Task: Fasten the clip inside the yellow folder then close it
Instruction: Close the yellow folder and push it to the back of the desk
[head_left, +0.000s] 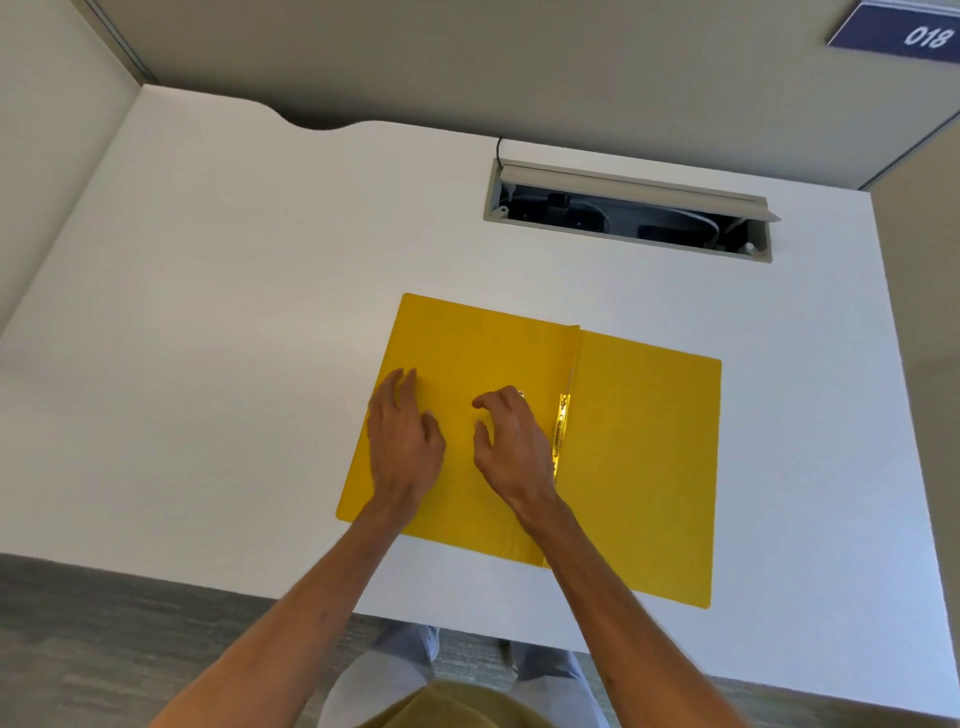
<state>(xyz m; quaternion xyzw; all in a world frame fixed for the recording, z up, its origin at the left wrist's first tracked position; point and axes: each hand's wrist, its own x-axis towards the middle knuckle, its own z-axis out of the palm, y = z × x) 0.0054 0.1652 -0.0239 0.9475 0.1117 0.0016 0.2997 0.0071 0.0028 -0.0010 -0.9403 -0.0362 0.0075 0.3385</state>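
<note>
A yellow folder lies open and flat on the white desk, both covers spread out. Its metal clip runs along the spine fold in the middle, shiny and gold-tinted. My left hand rests flat on the left cover with the fingers spread. My right hand hovers over the left cover just left of the clip, fingers curled and apart, holding nothing. A ring shows on one finger of that hand.
An open cable hatch with its lid raised sits in the desk behind the folder. Partition walls enclose the desk at the back and sides. A blue sign reading 018 hangs at the top right. The desk's front edge runs near my body.
</note>
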